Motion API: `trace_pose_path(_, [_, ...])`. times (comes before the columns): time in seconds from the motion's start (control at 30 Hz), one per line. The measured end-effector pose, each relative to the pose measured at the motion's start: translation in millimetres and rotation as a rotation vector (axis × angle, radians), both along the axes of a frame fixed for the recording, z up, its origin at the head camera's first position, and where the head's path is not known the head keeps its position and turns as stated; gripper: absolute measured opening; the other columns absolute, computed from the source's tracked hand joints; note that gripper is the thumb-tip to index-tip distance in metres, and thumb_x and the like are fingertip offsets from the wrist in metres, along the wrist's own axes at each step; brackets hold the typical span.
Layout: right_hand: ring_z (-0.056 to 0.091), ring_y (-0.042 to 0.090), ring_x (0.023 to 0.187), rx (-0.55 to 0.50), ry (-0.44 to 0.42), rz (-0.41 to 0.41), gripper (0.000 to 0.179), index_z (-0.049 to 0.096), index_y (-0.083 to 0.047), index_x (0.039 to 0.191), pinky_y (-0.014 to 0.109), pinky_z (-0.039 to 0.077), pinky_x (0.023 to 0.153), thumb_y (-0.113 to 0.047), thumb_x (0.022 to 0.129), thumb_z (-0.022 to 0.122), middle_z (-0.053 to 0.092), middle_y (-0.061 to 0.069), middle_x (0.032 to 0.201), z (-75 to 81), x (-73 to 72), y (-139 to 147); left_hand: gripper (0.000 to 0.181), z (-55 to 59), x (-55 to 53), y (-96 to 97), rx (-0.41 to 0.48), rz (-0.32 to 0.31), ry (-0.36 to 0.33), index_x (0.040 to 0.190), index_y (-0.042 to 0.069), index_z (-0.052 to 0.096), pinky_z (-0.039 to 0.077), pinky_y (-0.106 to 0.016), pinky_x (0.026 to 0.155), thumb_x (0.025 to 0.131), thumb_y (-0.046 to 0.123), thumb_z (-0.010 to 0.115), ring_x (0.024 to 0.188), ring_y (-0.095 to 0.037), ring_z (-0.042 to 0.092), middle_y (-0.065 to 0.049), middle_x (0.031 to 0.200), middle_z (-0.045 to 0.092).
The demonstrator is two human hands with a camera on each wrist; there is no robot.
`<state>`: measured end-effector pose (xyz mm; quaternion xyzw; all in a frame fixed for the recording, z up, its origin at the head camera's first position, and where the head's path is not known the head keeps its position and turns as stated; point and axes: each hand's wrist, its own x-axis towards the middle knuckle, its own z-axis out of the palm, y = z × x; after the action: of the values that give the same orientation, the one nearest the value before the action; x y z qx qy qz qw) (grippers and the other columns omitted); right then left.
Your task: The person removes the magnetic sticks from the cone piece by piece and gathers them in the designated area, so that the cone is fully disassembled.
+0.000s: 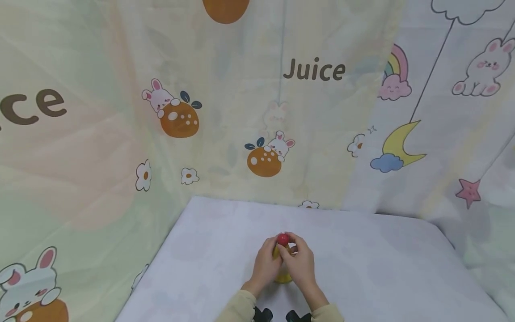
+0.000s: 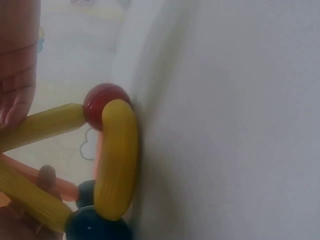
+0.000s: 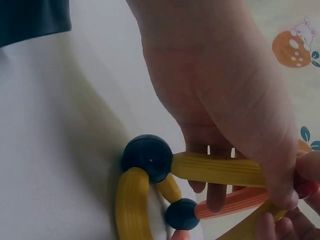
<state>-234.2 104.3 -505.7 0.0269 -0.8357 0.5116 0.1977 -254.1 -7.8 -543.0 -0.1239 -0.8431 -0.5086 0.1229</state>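
A pyramid-like frame of magnetic-type building sticks and balls stands on the white table, both hands round its top. A red ball (image 1: 283,239) sits at the peak between the fingertips. My left hand (image 1: 266,261) pinches a yellow stick just below it. My right hand (image 1: 301,264) holds the red ball, its thumb in front. Low down, a curved yellow stick (image 2: 119,160) joins another red ball (image 2: 104,102) to a dark blue ball (image 2: 97,225). In the right wrist view, a straight yellow stick (image 3: 217,169) and an orange stick (image 3: 232,202) slope to the peak, partly behind fingers.
The white table (image 1: 225,237) spreads around the frame. Two black objects (image 1: 263,314) lie at the near edge, by the sleeves. Behind stands a printed cloth backdrop (image 1: 225,89) with rabbits and oranges.
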Motion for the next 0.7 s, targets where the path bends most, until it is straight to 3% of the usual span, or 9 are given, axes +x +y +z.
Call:
trace_pose_path(0.23, [0.053, 0.012, 0.074, 0.014, 0.053, 0.007, 0.042, 0.065, -0.01, 0.12, 0.022, 0.048, 0.062, -0.014, 0.081, 0.08, 0.064, -0.001, 0.103, -10.1, 3.3, -7, 0.036, -11.1, 4.3, -2.2, 0.151, -0.038, 0.033, 0.129, 0.017, 0.058, 0.045, -0.041, 0.102, 0.093, 0.014, 0.063, 0.119, -0.015, 0.056, 0.005, 0.124, 0.06])
trace_pose_path(0.4, [0.053, 0.012, 0.072, 0.027, 0.085, -0.001, 0.039, 0.067, -0.008, 0.114, 0.021, 0.049, 0.06, -0.012, 0.079, 0.082, 0.061, -0.001, 0.097, -12.4, 2.0, -11, 0.033, -11.3, 4.8, -6.1, 0.227, -0.088, 0.034, 0.126, 0.021, 0.059, 0.045, -0.039, 0.102, 0.094, 0.013, 0.063, 0.117, -0.013, 0.056, 0.008, 0.12, 0.06])
trace_pose_path(0.47, [0.052, 0.013, 0.073, 0.008, 0.062, 0.003, 0.037, 0.068, -0.007, 0.113, 0.021, 0.049, 0.06, -0.013, 0.079, 0.082, 0.062, 0.0, 0.096, -11.3, 0.6, -10, 0.032, -10.4, 3.3, -8.2, 0.218, -0.101, 0.026, 0.126, 0.021, 0.059, 0.047, -0.037, 0.1, 0.095, 0.013, 0.062, 0.115, -0.013, 0.057, 0.009, 0.119, 0.061])
trace_pose_path(0.7, [0.049, 0.015, 0.066, -0.149, -0.12, 0.046, 0.037, 0.066, -0.009, 0.117, 0.023, 0.045, 0.046, -0.027, 0.086, 0.077, 0.06, 0.006, 0.101, -2.5, -3.7, -2, 0.018, -11.1, -6.1, -11.7, 0.194, -0.137, -0.047, 0.113, 0.018, 0.064, 0.052, -0.025, 0.076, 0.098, 0.026, 0.061, 0.087, -0.009, 0.058, 0.006, 0.099, 0.063])
